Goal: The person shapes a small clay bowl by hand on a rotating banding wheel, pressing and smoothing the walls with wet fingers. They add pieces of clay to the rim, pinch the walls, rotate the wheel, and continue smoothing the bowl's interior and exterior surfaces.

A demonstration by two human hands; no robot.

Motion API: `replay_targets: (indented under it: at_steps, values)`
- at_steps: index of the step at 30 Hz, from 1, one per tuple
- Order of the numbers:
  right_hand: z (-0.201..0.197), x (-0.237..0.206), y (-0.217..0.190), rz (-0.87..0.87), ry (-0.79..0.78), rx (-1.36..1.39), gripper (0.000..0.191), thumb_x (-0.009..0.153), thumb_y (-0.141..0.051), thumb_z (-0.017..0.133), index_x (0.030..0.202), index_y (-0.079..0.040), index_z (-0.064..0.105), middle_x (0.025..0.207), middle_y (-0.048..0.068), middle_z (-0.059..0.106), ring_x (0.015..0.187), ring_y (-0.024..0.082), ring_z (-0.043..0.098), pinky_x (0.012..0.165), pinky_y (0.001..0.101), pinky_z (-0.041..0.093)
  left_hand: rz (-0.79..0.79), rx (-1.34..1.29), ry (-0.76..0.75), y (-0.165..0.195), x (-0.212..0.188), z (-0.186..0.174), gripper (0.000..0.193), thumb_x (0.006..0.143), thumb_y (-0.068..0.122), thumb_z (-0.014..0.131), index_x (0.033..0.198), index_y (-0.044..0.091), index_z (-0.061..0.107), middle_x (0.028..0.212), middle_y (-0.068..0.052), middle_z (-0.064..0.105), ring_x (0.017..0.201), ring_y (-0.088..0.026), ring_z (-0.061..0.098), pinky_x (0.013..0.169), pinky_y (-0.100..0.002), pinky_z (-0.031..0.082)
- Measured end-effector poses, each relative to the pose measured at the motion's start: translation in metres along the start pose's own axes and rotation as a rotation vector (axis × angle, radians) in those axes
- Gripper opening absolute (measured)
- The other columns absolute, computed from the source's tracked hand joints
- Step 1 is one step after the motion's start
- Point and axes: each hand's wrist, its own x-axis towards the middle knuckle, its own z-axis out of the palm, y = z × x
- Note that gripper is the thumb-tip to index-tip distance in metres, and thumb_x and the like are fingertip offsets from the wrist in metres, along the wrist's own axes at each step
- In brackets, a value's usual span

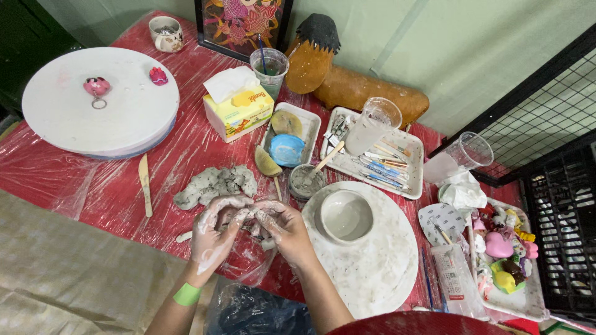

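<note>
My left hand (214,236) and my right hand (287,231) meet over the red plastic-covered table (112,186), both smeared with grey clay. Together they pinch a small piece of grey clay (251,218) between the fingers. A green band (187,294) circles my left wrist. Just beyond the hands lies a lump of grey clay (217,183). To the right, a small grey clay bowl (346,216) rests on a round white board (372,260).
A large round white board (93,118) with two small pink figures sits far left. A tissue box (239,111), trays of tools (385,158), plastic cups, a slip cup (306,181), a wooden knife (144,183) and a tray of coloured figures (506,257) surround the work.
</note>
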Motion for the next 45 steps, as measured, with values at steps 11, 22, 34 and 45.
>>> replay_targets:
  at_steps: [11,22,34,45]
  values:
    - [-0.011,0.001,0.013,-0.078,-0.072,-0.064,0.023,0.096,-0.005,0.071,0.119,0.001,0.07,0.098,0.003,0.073,0.075,0.004,0.063,0.061,0.0217,0.051,0.369,0.536,-0.062,0.027,0.001,-0.008,0.024,0.088,0.008,0.072,0.111,0.011,0.075,0.122,-0.005,0.072,0.113,-0.024,0.067,0.098,-0.037,0.051]
    - [0.009,0.0,0.008,-0.247,-0.054,-0.158,0.018,0.103,-0.001,0.065,0.121,0.002,0.064,0.115,0.006,0.07,0.097,0.005,0.064,0.079,0.0219,0.053,0.053,-0.093,0.137,-0.024,-0.005,-0.009,0.015,0.102,0.002,0.056,0.11,0.006,0.069,0.114,-0.008,0.071,0.105,-0.015,0.068,0.099,-0.031,0.058]
    - [-0.026,-0.035,0.002,-0.08,0.047,-0.103,0.024,0.094,0.001,0.072,0.118,0.006,0.074,0.1,0.011,0.074,0.074,0.009,0.063,0.063,0.0245,0.052,0.196,1.481,0.121,-0.06,0.029,-0.084,0.041,0.097,0.025,0.069,0.134,0.007,0.069,0.15,-0.008,0.061,0.132,-0.022,0.059,0.118,-0.049,0.032]
    - [-0.13,-0.148,-0.046,-0.351,0.499,-0.275,0.047,0.103,-0.012,0.046,0.149,-0.002,0.046,0.131,0.017,0.07,0.099,0.023,0.075,0.072,0.0298,0.058,0.167,0.655,-0.184,-0.038,-0.055,0.084,0.062,0.094,0.029,0.067,0.151,0.014,0.044,0.154,-0.018,0.049,0.142,-0.036,0.048,0.118,-0.052,0.034]
